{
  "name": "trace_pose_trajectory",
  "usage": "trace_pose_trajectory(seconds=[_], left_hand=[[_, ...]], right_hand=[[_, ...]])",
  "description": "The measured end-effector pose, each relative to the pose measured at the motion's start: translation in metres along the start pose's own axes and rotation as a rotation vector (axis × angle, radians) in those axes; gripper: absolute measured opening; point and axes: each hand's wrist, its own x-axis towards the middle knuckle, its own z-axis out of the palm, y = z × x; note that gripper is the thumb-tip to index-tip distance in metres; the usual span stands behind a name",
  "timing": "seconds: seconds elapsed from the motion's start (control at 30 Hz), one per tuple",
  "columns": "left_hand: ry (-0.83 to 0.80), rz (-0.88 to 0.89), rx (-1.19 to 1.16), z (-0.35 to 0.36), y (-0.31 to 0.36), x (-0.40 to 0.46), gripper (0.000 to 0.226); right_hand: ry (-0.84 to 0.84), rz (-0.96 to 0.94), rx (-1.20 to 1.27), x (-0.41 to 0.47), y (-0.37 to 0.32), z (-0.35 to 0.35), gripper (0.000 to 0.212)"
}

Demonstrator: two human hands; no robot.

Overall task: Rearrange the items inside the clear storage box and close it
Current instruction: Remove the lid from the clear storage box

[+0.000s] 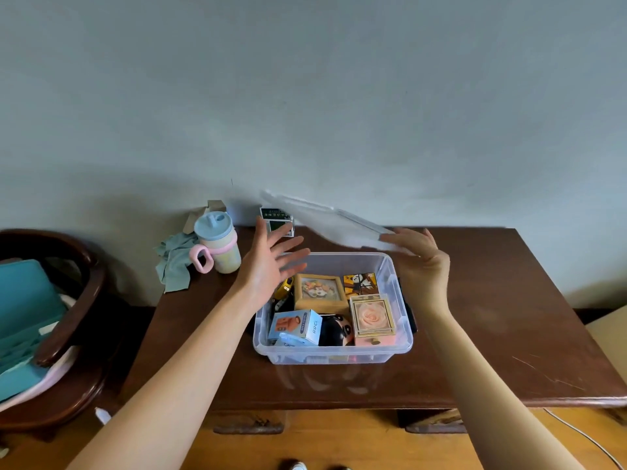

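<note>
The clear storage box stands open on the brown table. Inside it lie a wooden picture box, a rose-lidded box, a blue carton, a panda cube and a black round-headed figure. My right hand holds the near right corner of the clear lid, which hangs tilted and motion-blurred above the box's far edge. Just above the box's far left corner, my left hand is spread wide, fingers straight, touching nothing.
A pastel sippy cup and a green cloth sit at the table's back left. A small green-and-white carton stands by the wall. A dark wooden chair with teal items is on the left.
</note>
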Motion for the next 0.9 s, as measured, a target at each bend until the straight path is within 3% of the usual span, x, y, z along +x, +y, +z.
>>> trace_pose_trajectory(seconds=[0.13, 0.23, 0.3, 0.4, 0.47, 0.57, 0.67, 0.9], left_hand=[[0.004, -0.062, 0.063, 0.009, -0.007, 0.000, 0.039], [-0.013, -0.064, 0.004, 0.007, -0.014, -0.001, 0.029], [-0.043, -0.044, 0.020, 0.008, -0.019, -0.001, 0.031], [-0.100, -0.002, 0.089, 0.016, -0.027, 0.000, 0.035], [-0.137, 0.004, 0.138, 0.025, -0.037, 0.000, 0.040], [-0.221, -0.033, 0.142, 0.043, -0.056, 0.001, 0.050], [-0.301, -0.071, 0.175, 0.066, -0.077, 0.007, 0.054], [-0.374, -0.097, 0.292, 0.141, -0.130, 0.036, 0.038]], right_hand=[[-0.024, -0.187, -0.240, -0.016, 0.002, 0.009, 0.039], [-0.090, -0.191, -0.343, -0.026, 0.009, 0.004, 0.040], [-0.082, -0.065, -0.435, -0.036, 0.017, -0.004, 0.042], [0.139, 0.313, -0.409, -0.056, 0.027, -0.019, 0.040], [0.240, 0.544, -0.333, -0.066, 0.036, -0.033, 0.027], [0.093, 0.802, -0.139, -0.070, 0.049, -0.051, 0.034], [-0.032, 0.882, 0.000, -0.074, 0.061, -0.067, 0.038], [0.127, 1.060, 0.327, -0.063, 0.103, -0.145, 0.032]])
